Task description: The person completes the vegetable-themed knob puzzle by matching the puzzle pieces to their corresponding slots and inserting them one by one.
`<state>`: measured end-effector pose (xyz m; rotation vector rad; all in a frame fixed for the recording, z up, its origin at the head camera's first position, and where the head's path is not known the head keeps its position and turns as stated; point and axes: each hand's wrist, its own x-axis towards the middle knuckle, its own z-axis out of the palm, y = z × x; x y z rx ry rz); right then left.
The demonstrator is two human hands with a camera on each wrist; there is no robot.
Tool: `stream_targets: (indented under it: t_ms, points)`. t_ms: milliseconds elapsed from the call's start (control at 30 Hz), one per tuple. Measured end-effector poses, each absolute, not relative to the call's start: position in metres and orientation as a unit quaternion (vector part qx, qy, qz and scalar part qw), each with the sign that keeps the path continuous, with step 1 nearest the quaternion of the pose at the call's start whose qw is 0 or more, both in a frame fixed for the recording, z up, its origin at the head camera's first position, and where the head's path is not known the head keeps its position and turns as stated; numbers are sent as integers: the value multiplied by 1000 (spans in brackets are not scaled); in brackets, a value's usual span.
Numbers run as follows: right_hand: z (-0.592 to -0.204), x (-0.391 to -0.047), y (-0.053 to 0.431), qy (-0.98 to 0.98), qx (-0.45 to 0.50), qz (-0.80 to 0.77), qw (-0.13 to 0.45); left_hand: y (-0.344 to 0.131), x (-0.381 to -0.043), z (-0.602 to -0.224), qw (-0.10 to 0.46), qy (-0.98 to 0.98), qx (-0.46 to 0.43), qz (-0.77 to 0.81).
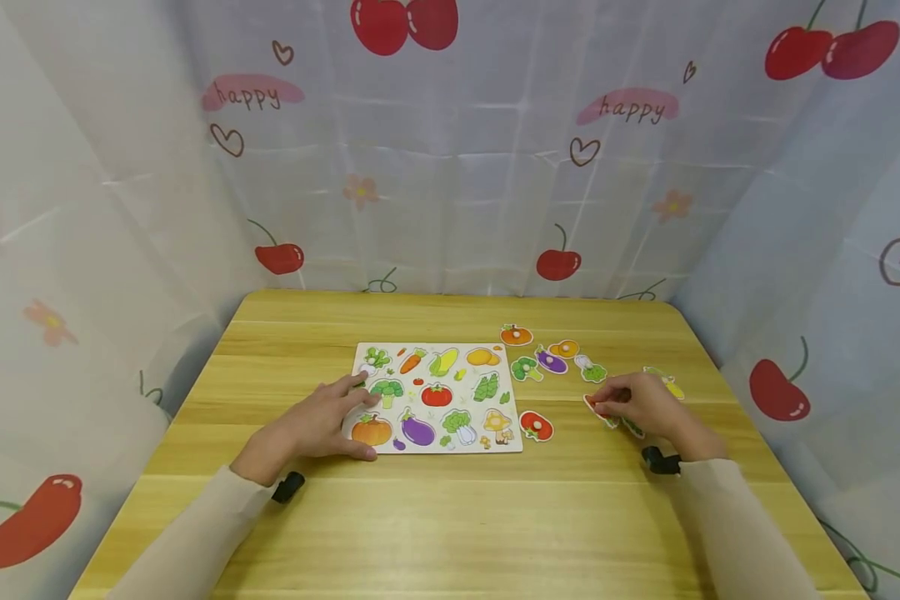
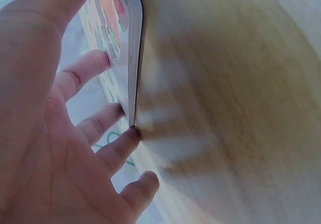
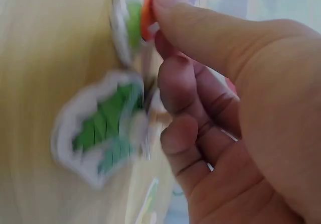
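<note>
My left hand (image 1: 315, 421) rests at the left side of a vegetable puzzle board (image 1: 465, 417), fingers spread and fairly straight. In the left wrist view its fingertips (image 2: 129, 137) touch the board's edge. On the right, my right hand (image 1: 645, 406) pinches an orange and green carrot piece (image 3: 133, 25) between thumb and index finger, the piece tilted up. Just below it lies a dark green leafy vegetable piece (image 3: 95, 133), partly hidden by the hand in the head view. A tomato piece (image 1: 536, 426) sits between the board and the right hand.
Near the board's upper right lie a pumpkin piece (image 1: 517, 335), a broccoli piece (image 1: 526, 369), an eggplant piece (image 1: 552, 361), a round orange vegetable piece (image 1: 566, 349) and a bok choy piece (image 1: 591, 369). A corn piece (image 1: 673, 387) lies behind the right hand. Curtains surround the wooden table (image 1: 450, 525).
</note>
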<state>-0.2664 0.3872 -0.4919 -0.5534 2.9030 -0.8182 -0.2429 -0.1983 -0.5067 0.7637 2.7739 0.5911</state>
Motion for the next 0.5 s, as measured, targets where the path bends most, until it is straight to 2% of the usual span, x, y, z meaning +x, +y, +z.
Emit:
stream_targets:
  t_ms: [500]
  points:
    - [-497,-273,358,965,-120,-232,24,-199,-245,-511,104,940,257,198]
